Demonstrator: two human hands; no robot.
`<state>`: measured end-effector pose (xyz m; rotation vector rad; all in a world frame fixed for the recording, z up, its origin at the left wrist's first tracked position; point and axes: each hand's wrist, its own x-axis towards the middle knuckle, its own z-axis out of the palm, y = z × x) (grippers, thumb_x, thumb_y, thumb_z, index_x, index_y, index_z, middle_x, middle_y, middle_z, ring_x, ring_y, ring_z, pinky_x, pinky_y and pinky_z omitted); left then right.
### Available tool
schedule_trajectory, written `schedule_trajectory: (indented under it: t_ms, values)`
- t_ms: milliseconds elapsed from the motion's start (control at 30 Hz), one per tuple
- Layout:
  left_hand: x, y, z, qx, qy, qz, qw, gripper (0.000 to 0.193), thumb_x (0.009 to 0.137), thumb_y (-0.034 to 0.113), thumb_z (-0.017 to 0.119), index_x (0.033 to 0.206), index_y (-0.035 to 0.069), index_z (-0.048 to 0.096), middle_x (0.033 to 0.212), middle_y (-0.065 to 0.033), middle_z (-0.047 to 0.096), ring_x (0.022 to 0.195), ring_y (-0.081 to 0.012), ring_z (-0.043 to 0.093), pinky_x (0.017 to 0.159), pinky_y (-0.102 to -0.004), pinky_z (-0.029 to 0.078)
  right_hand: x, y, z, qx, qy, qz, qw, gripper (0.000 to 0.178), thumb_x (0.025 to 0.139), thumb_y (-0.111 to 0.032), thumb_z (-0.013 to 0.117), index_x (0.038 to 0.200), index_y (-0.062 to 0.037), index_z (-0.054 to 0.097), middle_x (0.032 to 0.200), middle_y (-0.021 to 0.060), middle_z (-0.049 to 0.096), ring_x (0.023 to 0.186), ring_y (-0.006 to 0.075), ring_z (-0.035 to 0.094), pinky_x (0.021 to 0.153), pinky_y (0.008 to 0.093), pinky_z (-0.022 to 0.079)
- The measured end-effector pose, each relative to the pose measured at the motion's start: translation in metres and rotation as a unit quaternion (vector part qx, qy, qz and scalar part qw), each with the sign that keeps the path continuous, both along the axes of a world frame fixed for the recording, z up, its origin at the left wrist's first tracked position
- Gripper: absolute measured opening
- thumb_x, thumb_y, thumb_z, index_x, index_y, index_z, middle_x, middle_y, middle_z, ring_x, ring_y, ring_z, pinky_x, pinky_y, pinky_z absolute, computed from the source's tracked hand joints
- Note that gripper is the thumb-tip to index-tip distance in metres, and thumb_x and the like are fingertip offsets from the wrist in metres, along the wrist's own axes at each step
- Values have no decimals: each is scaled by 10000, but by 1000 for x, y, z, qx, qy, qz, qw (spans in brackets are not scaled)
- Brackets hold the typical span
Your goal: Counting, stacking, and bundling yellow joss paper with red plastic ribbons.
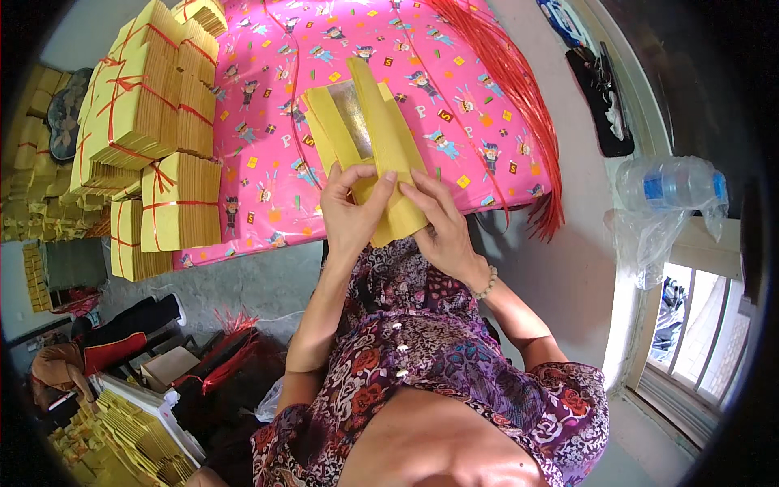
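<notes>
At the table's near edge, both my hands are on a yellow paper sheet (388, 134) whose side is curled over into a long fold. A silver patch (354, 114) shows beside the fold. My left hand (351, 213) pinches the paper's near part between thumb and fingers. My right hand (442, 223) grips its right side, fingers bent over the fold and thumb tucked behind, partly hidden. More flat yellow sheets (320, 122) lie under the folded one; how many layers I hold cannot be made out.
The table has a pink patterned cover (268, 162). Tied stacks of yellow paper (134, 114) stand along its left side, and red strips (519, 89) drape over its right edge. A plastic bottle (673, 185) is by the window at right. More yellow bundles (134, 438) sit at lower left.
</notes>
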<state>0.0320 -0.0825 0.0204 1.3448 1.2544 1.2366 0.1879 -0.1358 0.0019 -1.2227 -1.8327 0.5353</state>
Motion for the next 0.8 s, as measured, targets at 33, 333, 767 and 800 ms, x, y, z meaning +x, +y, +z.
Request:
schedule_trajectory:
  t_ms: [33, 333, 767, 800]
  values:
    - [-1, -1, -2, -2, 1, 1, 1000, 140, 758, 127, 736, 828, 18, 682, 872, -70, 606, 872, -141, 550, 787, -257, 421, -1, -1, 4, -49, 46, 41, 997, 672, 706, 102, 522, 1339, -100, 422, 1379, 170, 343, 1231, 347, 424, 961, 398, 433]
    - [0, -8, -10, 86, 90, 8, 992, 108, 804, 110, 715, 835, 17, 670, 790, -10, 629, 717, -70, 576, 638, -203, 453, -4, 15, -6, -211, 419, 144, 871, 595, 978, -175, 389, 1453, 6, 78, 1498, 146, 154, 1388, 242, 148, 1104, 364, 186]
    - [11, -8, -17, -131, -75, -14, 988, 169, 766, 192, 767, 804, 55, 675, 767, -5, 642, 784, -81, 560, 761, -237, 438, -17, 37, -20, -230, 423, 121, 868, 595, 1005, -337, 314, 1451, 5, 118, 1509, 118, 159, 1389, 193, 146, 1118, 308, 138]
    - [13, -7, -17, -132, -77, -8, 988, 177, 763, 205, 770, 798, 60, 674, 776, -7, 644, 796, -85, 560, 785, -245, 432, -18, 38, -19, -246, 458, 132, 844, 587, 1007, -329, 310, 1452, 1, 116, 1510, 112, 159, 1388, 189, 147, 1118, 305, 141]
